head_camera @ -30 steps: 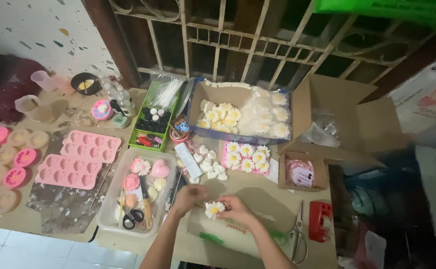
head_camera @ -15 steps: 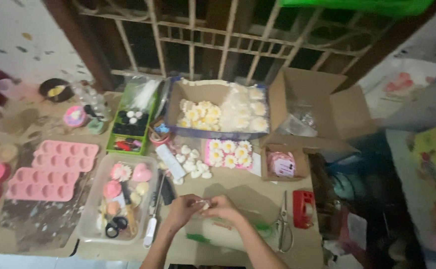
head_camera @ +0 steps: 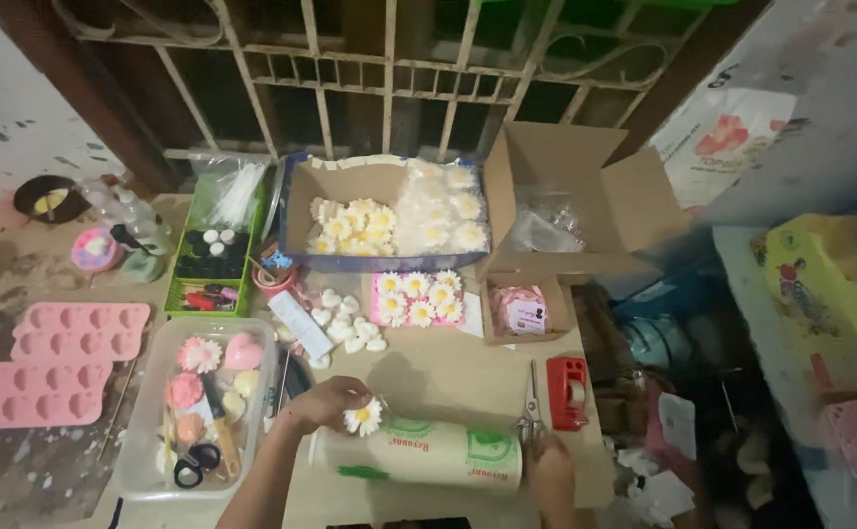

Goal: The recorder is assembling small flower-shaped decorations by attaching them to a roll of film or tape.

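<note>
Two pink silicone mould trays (head_camera: 51,362) at left edge of frame, flat on the tabletop. Just right of them a clear plastic tub (head_camera: 144,470) with pink flower and heart shapes inside. Above that, a green plastic crate (head_camera: 179,284) of small bottles and bits.

Lower centre: left hand (head_camera: 326,402) pinching a small white daisy-shaped piece with yellow centre (head_camera: 363,418), fingers closed round it from above, held just over the left end of a pale roll of wrapping film with green print (head_camera: 419,454) lying crosswise at bottom centre.

Upper centre: open cardboard box (head_camera: 296,220) full of more white daisies, some bagged. Below it a pink card of daisies (head_camera: 419,297) and loose white hearts.

Right of roll: steel scissors (head_camera: 531,402), then a red tape dispenser (head_camera: 568,392).

Right hand (head_camera: 553,475) at the roll's right end, lower right of centre; touching it, grip unclear, cannot tell how far open.

Changed from a second ago: then both hands together on the daisy, now daisy in left alone, right gone across to the roll. Likely shift from handling the piece to readying the film.
</note>
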